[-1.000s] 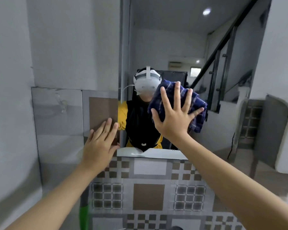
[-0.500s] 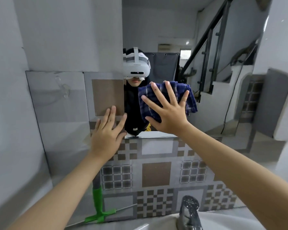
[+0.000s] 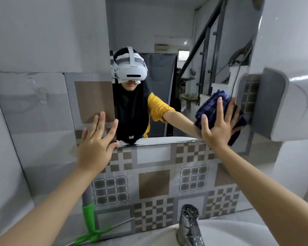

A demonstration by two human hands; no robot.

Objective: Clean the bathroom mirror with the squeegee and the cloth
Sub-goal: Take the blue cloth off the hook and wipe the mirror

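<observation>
A person's right hand [image 3: 219, 126], fingers spread, presses a blue cloth [image 3: 215, 107] flat against the mirror [image 3: 167, 50], the left hand [image 3: 96, 144] open on tile above the squeegee [image 3: 90, 222].

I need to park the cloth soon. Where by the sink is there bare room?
Bare ledge lies between the green squeegee and the faucet, under the patterned tiles. The basin rim right of the faucet is bare too. The left corner is crowded by the squeegee.
</observation>
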